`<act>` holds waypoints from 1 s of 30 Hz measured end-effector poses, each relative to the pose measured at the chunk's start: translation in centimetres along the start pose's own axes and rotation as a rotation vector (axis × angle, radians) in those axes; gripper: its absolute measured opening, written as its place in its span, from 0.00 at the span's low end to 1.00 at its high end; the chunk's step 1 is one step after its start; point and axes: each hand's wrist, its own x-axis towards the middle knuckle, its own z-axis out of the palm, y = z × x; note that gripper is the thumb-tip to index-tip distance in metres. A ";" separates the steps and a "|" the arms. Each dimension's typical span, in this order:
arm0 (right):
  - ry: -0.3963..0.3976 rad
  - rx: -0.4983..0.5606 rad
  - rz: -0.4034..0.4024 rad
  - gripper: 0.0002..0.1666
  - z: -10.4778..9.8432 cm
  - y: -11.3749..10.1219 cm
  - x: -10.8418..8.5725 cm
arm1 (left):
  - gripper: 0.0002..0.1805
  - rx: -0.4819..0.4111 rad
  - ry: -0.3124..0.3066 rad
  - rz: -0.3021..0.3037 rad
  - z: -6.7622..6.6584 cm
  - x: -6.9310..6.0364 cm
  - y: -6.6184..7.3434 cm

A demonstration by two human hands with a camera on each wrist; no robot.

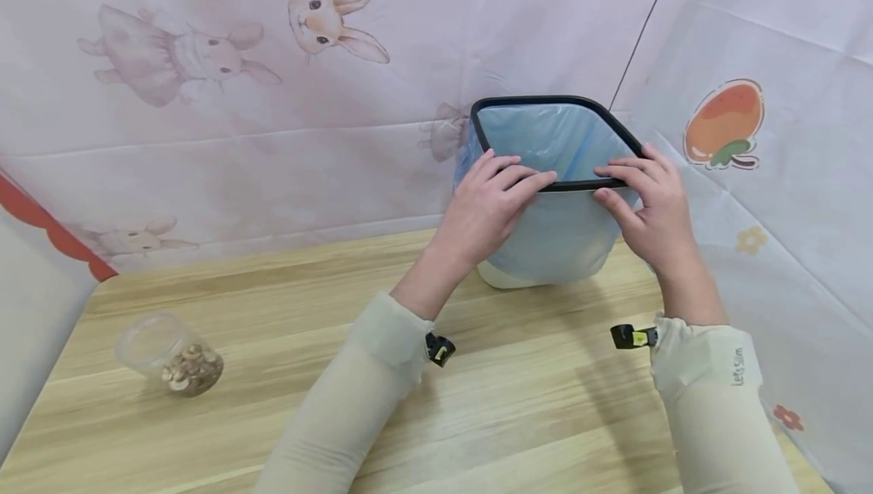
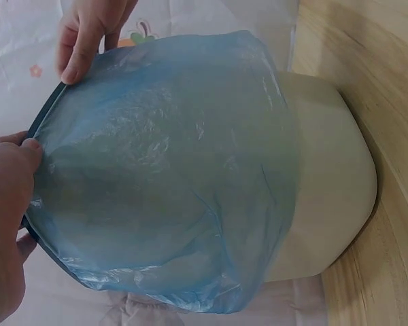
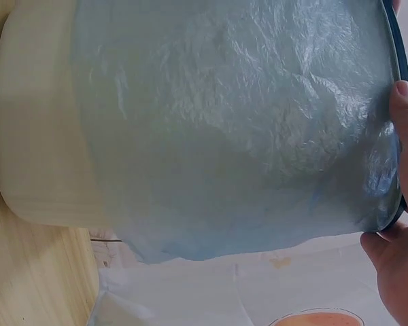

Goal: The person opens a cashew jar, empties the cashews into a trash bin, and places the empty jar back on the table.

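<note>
A cream trash can (image 1: 506, 277) stands upright on the table near the back wall. Its blue plastic bag (image 1: 562, 240) lines the inside and hangs down over the outer wall, leaving the base bare. A black rim ring (image 1: 580, 186) runs round the mouth on top of the bag. My left hand (image 1: 486, 202) grips the ring at its near left corner. At the near right corner my right hand (image 1: 656, 210) holds the ring, thumb outside and fingers over the top. Both wrist views show the bag (image 2: 170, 156) draped down the can's side (image 3: 41, 122).
A clear plastic jar (image 1: 146, 342) with cashew nuts (image 1: 193, 369) in it lies tilted on the wooden table (image 1: 286, 335) at the left. Behind stands a rabbit-print wall covering (image 1: 382, 100), and another printed sheet (image 1: 805, 198) hangs close on the right.
</note>
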 end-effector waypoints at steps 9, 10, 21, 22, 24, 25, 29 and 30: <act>0.031 0.021 -0.015 0.32 0.7 -0.9 0.3 | 0.18 0.009 0.039 0.007 -0.6 -0.6 -0.3; 0.033 0.022 -0.013 0.32 0.7 -1.0 0.3 | 0.17 0.007 0.040 0.009 -0.7 -0.6 -0.3; 0.039 0.013 -0.014 0.32 0.8 -1.7 0.2 | 0.17 -0.002 0.027 0.010 -1.4 -1.0 -0.4; 0.038 0.011 -0.014 0.32 0.9 -1.8 0.3 | 0.17 -0.002 0.025 0.007 -1.5 -1.0 -0.4; 0.037 0.010 -0.010 0.31 1.0 -1.9 0.3 | 0.17 0.000 0.027 0.003 -1.7 -1.2 -0.4; 0.034 0.003 -0.010 0.32 1.1 -2.0 0.3 | 0.17 0.001 0.027 0.003 -1.8 -1.2 -0.4; 0.040 -0.003 -0.004 0.33 1.4 -2.5 0.2 | 0.17 0.006 0.037 0.013 -2.2 -1.6 -0.6; 0.043 -0.006 -0.005 0.34 1.5 -2.6 0.2 | 0.17 0.006 0.039 0.015 -2.3 -1.7 -0.7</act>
